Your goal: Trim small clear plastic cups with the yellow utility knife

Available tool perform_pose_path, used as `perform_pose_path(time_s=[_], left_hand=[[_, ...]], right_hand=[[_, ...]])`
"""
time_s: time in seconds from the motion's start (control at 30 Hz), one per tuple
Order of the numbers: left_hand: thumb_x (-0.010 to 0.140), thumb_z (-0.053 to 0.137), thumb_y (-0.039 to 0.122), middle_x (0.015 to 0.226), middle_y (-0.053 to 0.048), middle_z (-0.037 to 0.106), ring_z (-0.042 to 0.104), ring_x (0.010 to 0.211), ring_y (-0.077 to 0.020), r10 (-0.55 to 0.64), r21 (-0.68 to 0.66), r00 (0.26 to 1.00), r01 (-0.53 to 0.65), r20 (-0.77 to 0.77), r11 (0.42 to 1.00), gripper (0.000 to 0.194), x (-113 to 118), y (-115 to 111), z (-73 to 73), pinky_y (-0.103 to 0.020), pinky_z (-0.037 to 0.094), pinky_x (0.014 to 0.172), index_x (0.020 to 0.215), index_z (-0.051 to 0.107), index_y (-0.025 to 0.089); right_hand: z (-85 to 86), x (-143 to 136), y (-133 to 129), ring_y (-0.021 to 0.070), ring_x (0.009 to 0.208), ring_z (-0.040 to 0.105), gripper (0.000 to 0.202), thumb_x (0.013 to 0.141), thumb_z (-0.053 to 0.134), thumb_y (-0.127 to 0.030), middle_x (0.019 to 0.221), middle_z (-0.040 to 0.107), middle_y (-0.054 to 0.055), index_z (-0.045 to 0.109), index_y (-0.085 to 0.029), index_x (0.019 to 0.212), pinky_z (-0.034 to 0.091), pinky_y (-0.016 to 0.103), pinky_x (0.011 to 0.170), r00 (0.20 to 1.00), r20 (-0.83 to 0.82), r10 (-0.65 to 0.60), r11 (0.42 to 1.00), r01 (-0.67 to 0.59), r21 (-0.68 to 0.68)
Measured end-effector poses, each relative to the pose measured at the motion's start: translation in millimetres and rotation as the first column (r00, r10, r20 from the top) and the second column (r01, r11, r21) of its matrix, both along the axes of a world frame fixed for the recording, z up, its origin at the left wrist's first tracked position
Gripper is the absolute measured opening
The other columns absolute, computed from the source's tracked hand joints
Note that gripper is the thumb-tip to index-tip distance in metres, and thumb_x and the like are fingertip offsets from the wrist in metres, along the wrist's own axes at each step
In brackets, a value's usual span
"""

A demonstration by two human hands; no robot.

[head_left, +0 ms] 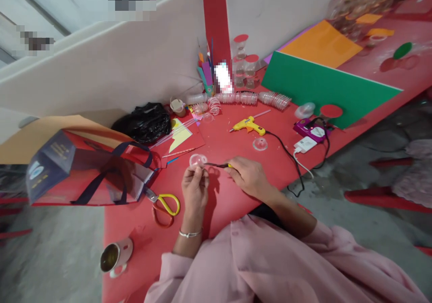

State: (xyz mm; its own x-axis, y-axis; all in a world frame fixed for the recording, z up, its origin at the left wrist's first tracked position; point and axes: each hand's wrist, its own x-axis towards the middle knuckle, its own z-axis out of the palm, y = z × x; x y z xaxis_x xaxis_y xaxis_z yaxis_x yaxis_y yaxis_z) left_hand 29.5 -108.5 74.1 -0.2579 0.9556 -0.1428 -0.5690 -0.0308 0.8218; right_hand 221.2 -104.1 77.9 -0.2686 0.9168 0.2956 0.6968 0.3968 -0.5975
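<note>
Near the table's middle, my left hand [195, 188] pinches a small clear plastic dome lid [198, 160] between thumb and fingers. From the right, my right hand [249, 176] is closed around a slim tool [218, 165] with a dark, narrow shaft and a bit of yellow at its handle. The tool's tip reaches the lid's edge by my left fingertips; whether it touches the plastic I cannot tell. Another clear dome lid [260, 144] lies beyond my right hand. Past it rests a yellow glue gun [249, 125] with a glue stick in its back.
Scissors [165, 206] and a mug of liquid [116, 255] are at left, beside a red and blue bag [91, 172]. A black plastic bag [143, 123] and stacked clear cups [236, 97] line the back. A purple power box [310, 130] with cords sits right, before green board [324, 87].
</note>
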Motion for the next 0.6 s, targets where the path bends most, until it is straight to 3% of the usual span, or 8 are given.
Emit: perform_pose_path(time_s=[0.17,0.3,0.43,0.53,0.6], left_hand=[[0.071,0.093,0.033,0.081,-0.002,0.072,0.051,0.049,-0.0031,0.009,-0.011,1.0,-0.01,-0.004,1.0,0.035,-8.2,-1.4,-4.3,-0.014,0.037,0.041,0.08,0.064,0.016],[0.07,0.094,0.033,0.078,-0.001,0.072,0.05,0.049,-0.0029,0.063,-0.008,0.998,-0.063,0.002,0.998,0.035,-11.8,1.2,-4.4,-0.013,0.038,0.042,0.078,0.065,0.015],[0.069,0.094,0.032,0.076,-0.001,0.072,0.049,0.048,-0.0033,0.071,0.012,0.997,-0.071,-0.004,0.997,0.036,-10.1,2.9,-4.9,-0.014,0.036,0.041,0.078,0.064,0.016],[0.068,0.095,0.032,0.075,-0.001,0.072,0.046,0.044,-0.0027,0.039,0.005,0.999,-0.039,-0.007,0.999,0.038,-8.9,3.5,-5.4,-0.014,0.033,0.039,0.076,0.062,0.016],[0.067,0.095,0.032,0.075,-0.002,0.073,0.044,0.044,-0.0024,0.02,-0.006,1.0,-0.02,-0.01,1.0,0.038,-9.7,3.9,-4.3,-0.014,0.031,0.039,0.075,0.062,0.016]], right_hand=[[0.1,-9.3,9.0,0.0186,0.084,0.065,0.033,0.108,0.046,-0.044,0.094,0.074,0.005,0.069,-0.022,0.1,0.034,0.03,0.068,0.988,0.087,-0.126,0.992,0.126,-0.004],[0.8,-12.5,10.7,0.0189,0.084,0.065,0.037,0.108,0.045,-0.047,0.091,0.073,0.006,0.069,-0.021,0.098,0.033,0.03,0.069,0.994,0.092,-0.065,0.998,0.063,0.024],[-6.4,-12.3,13.7,0.0168,0.082,0.064,0.037,0.108,0.044,-0.049,0.092,0.073,0.003,0.068,-0.023,0.096,0.032,0.029,0.068,1.0,0.008,-0.025,0.997,0.026,-0.078],[-11.5,-10.2,19.0,0.0166,0.081,0.063,0.034,0.107,0.046,-0.047,0.093,0.074,0.002,0.068,-0.024,0.096,0.031,0.029,0.066,0.998,0.002,-0.058,0.99,0.058,-0.127],[-11.0,-7.9,22.7,0.0183,0.083,0.063,0.035,0.107,0.047,-0.048,0.094,0.073,0.005,0.069,-0.023,0.097,0.032,0.03,0.068,0.994,0.047,-0.097,0.993,0.1,-0.069]])
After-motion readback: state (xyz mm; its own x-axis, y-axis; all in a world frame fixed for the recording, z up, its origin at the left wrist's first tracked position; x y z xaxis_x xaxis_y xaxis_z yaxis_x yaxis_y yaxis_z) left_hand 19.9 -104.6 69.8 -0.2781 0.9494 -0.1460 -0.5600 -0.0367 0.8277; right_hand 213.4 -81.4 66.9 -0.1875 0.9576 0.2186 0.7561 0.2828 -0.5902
